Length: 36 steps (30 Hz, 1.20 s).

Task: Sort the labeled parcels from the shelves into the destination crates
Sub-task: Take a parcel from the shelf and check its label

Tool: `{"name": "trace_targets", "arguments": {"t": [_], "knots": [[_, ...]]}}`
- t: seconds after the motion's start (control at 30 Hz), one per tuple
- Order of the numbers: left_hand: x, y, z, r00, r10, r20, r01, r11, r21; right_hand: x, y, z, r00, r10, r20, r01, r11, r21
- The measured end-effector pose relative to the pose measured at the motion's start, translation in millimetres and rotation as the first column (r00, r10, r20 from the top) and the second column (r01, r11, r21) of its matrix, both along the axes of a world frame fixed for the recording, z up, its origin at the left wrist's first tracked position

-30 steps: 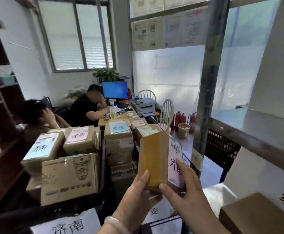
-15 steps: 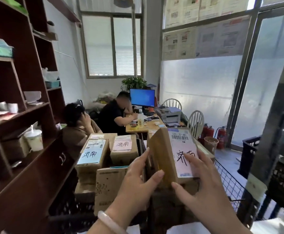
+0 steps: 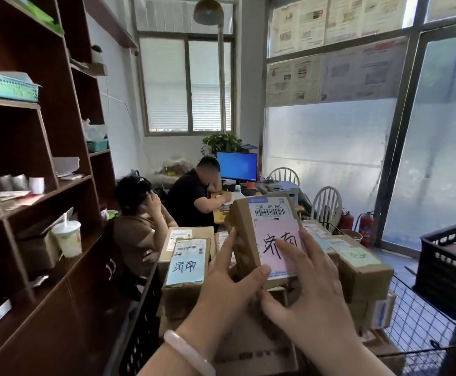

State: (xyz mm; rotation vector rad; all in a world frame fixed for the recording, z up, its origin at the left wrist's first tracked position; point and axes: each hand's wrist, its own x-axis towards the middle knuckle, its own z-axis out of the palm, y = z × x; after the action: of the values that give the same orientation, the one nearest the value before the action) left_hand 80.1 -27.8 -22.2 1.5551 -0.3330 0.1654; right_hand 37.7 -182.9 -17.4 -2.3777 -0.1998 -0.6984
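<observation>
Parcel [image 3: 244, 234]: small cardboard box, centre frame, above stacked boxes [image 3: 186, 289].
Handling: probably light, stiff; tape maybe slick.
Hold: opposite side walls, label [image 3: 274, 234] clear.
Left hand [image 3: 227, 283]: grips left side.
Right hand [image 3: 311, 294]: pinches lower edge, fingers [image 3: 309, 253] across label.

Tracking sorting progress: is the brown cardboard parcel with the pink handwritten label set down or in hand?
In hand: the left hand and right hand grip the brown cardboard parcel, tilted, over the stacked cardboard boxes.
</observation>
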Motion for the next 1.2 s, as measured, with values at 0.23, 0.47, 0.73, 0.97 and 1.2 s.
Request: {"name": "trace_targets", "arguments": {"t": [0.23, 0.47, 0.73, 0.97, 1.2], "knots": [[21.9, 61.5, 9.9, 0.989, 0.093, 0.119, -0.125, 0.945, 0.302, 26.8, 28.7, 4.8, 0.996, -0.037, 0.078, 0.031, 0.997, 0.066], [46.8, 116.4, 18.0, 0.961, 0.196, 0.197, -0.263, 0.871, 0.416, 92.7, 28.6, 43.4, 0.999, -0.048, -0.013, 0.049, 0.997, 0.055], [89.8, 150.6, 20.1, 0.935, 0.301, 0.189, -0.355, 0.765, 0.537, 222.3, 40.6, 67.2, 0.991, -0.049, -0.123, 0.05, 0.999, 0.006], [123.4, 166.7, 12.1, 0.914, 0.378, 0.145, -0.395, 0.751, 0.53, 320.8, 60.8, 35.6, 0.926, -0.083, -0.37, 0.032, 0.989, -0.142], [148.9, 172.8, -1.4, 0.907, 0.416, 0.062, -0.386, 0.764, 0.517, 362.5, 50.9, 9.0, 0.8, -0.151, -0.581, -0.039, 0.953, -0.301]]}}
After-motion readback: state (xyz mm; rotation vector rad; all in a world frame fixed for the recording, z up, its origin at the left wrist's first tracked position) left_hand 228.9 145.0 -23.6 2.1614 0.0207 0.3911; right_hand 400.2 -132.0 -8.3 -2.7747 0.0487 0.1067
